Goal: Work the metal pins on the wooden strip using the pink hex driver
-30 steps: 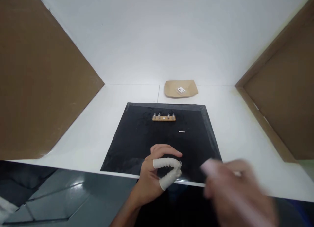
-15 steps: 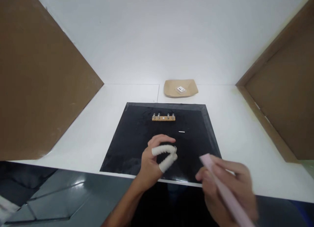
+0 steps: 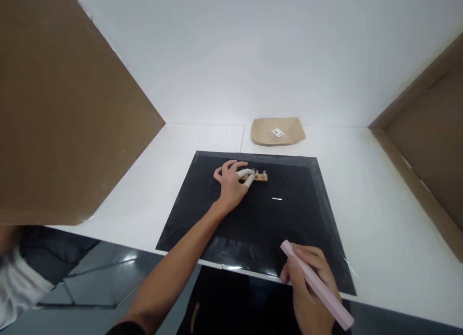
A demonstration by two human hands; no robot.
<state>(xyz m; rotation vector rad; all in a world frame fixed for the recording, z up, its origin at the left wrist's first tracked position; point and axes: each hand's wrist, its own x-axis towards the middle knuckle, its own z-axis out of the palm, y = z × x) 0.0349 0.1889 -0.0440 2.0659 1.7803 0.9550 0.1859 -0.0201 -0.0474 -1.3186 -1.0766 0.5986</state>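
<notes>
My left hand [image 3: 233,183] reaches to a short wooden strip [image 3: 261,178] on the black mat [image 3: 224,229]. White finger covers are on its thumb and index finger, and those tips are pinched at the middle of the strip. Whatever lies between them is too small to make out. Small clear upright pieces [image 3: 264,174] stand along the strip; the hand hides its left part. My right hand [image 3: 313,282] is closed around a long pink bar [image 3: 320,289], tilted over the mat's front edge. A thin silver pin [image 3: 277,198] lies on the mat, apart from both hands.
A brown paper tray [image 3: 260,134] with a small clear box [image 3: 278,133] bearing a white label stands behind the mat. Brown panels [image 3: 72,108] flank the white table [image 3: 133,195]. At the lower left, another person's light sleeve [image 3: 23,286] shows.
My left hand has moved forward from the front of the mat to the wooden strip, still pinching. The right hand keeps the pink bar and has shifted slightly. The view has turned a little left.
</notes>
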